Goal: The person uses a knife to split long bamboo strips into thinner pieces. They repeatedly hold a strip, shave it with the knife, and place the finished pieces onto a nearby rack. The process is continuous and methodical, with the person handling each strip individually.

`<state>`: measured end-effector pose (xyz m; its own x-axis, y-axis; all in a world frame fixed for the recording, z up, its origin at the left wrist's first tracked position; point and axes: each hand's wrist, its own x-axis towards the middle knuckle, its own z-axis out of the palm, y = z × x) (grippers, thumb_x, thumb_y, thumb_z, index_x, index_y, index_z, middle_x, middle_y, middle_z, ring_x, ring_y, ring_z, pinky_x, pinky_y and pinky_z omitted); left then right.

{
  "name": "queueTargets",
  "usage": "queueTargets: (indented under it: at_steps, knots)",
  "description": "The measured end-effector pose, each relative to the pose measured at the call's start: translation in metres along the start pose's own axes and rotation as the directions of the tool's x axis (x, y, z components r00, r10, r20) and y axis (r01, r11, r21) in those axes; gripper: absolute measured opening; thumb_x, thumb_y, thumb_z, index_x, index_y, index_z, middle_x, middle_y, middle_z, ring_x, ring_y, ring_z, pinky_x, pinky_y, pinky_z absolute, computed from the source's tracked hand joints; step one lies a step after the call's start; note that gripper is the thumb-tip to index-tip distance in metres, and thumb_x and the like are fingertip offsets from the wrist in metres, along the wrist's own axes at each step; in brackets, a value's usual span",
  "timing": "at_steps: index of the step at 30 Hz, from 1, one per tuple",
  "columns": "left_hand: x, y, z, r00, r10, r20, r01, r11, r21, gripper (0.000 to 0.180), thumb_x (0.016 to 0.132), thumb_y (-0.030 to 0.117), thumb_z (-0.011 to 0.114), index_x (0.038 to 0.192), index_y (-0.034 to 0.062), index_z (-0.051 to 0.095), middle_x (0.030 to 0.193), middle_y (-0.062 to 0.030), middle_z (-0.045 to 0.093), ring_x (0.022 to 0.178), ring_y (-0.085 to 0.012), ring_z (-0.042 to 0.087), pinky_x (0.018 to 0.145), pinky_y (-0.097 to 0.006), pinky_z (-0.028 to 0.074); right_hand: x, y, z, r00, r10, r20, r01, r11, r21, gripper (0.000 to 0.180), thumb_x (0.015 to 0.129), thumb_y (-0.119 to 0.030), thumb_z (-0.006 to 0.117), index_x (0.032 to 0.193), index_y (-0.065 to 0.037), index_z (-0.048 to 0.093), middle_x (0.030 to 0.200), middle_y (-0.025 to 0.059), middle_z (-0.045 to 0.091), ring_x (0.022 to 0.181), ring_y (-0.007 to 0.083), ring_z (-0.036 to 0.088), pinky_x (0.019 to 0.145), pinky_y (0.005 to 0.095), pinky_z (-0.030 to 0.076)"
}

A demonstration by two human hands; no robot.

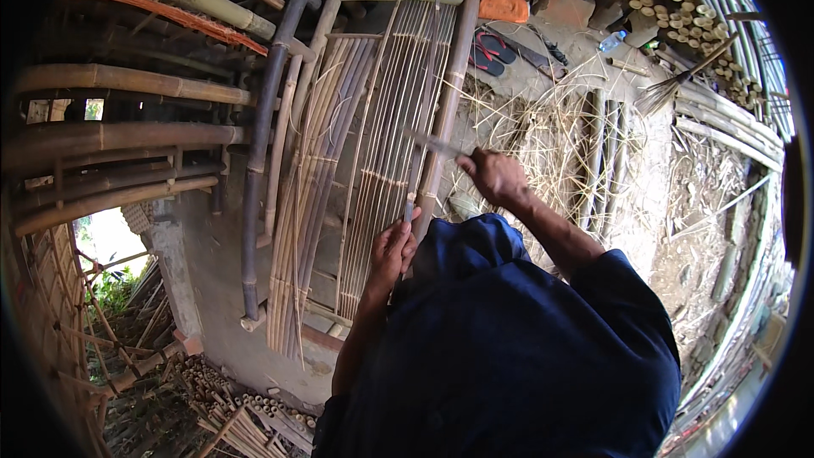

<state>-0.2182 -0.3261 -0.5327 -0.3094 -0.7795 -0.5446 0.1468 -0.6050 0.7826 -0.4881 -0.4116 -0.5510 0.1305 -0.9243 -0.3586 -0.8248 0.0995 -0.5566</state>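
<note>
The left hand (392, 248) reaches forward from a bare forearm that rises out of a dark blue sleeve, the wrist bent slightly and the fingers curled shut around the near end of a thin bamboo strip (421, 119). That strip runs up and away from the hand, lying over a long bamboo frame (452, 76) whose 2 side poles carry many thin slats (386, 119) laid lengthwise and bound with cross ties. The right hand (494, 176) is held farther out and to the right, its forearm stretched diagonally from the elbow at the edge of the blue garment, knuckles up and fingers closed on the handle of a knife (434, 145), whose pale blade points left toward the strip; whether the blade touches the strip cannot be told. The 2 hands sit apart, the left nearer the body and lower, the right higher and beside the frame's right pole. To the right of the frame the ground is strewn with pale bamboo shavings (551, 140). A pair of sandals with red straps (492, 49) lies on the dirt past the frame's far end, near an orange cloth (503, 0). Short cut bamboo sections (670, 0) stand on end at the upper right, and thick bamboo poles (119, 80) lie stacked at the left.
</note>
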Motion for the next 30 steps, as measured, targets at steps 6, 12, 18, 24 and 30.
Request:
queueTargets:
  at_steps: [6,12,18,24,30]
  knots:
    - [-0.008,0.011,0.019,1.000,-0.005,-0.030,0.009,0.989,0.145,0.041,0.099,0.035,0.059,0.126,0.0047,0.059,0.058,0.0096,0.040,0.044,0.0002,0.034,0.039,-0.019,0.024,-0.054,-0.049,0.004,0.879,-0.470,0.079,0.476,0.875,-0.087,0.059,0.095,-0.062,0.044,0.109,-0.008,0.064,0.091,0.0224,0.064,0.077,0.0384,0.068,0.065,0.0469,0.055]
    - [-0.010,0.003,0.033,0.989,0.090,-0.120,-0.086,0.995,0.042,0.031,0.097,0.031,0.064,0.118,0.0081,0.063,0.057,0.0123,0.039,0.044,0.0012,0.031,0.039,-0.019,0.020,-0.057,-0.046,0.012,0.908,-0.417,0.035,0.419,0.905,-0.068,0.062,0.094,-0.064,0.044,0.105,-0.007,0.065,0.086,0.0206,0.065,0.072,0.0378,0.068,0.061,0.0473,0.053]
    - [-0.004,0.010,0.027,0.997,0.033,-0.064,-0.033,0.999,0.011,0.034,0.098,0.031,0.063,0.123,0.0071,0.060,0.057,0.0135,0.035,0.045,0.0021,0.029,0.042,-0.020,0.017,-0.050,-0.045,0.013,0.919,-0.394,-0.003,0.393,0.918,-0.056,0.057,0.094,-0.060,0.048,0.100,-0.006,0.066,0.084,0.0196,0.066,0.074,0.0380,0.068,0.059,0.0481,0.054]
    - [-0.031,0.020,0.034,0.997,0.010,-0.073,-0.002,0.995,0.105,0.058,0.100,0.036,0.058,0.145,0.0036,0.043,0.058,0.0113,0.033,0.045,-0.0002,0.029,0.041,-0.019,0.019,0.003,-0.021,-0.008,0.945,-0.285,-0.158,0.234,0.931,-0.279,0.057,0.097,-0.058,0.045,0.084,-0.006,0.065,0.073,0.0149,0.065,0.058,0.0317,0.066,0.047,0.0424,0.049]
    - [-0.020,0.003,0.012,0.998,0.039,-0.042,-0.034,0.993,0.112,0.058,0.100,0.036,0.057,0.145,0.0033,0.042,0.058,0.0093,0.034,0.044,-0.0011,0.030,0.040,-0.020,0.024,-0.014,-0.042,-0.012,0.925,-0.339,0.172,0.363,0.923,-0.128,0.072,0.092,-0.073,0.036,0.121,-0.015,0.066,0.099,0.0168,0.071,0.078,0.0328,0.072,0.065,0.0416,0.057]
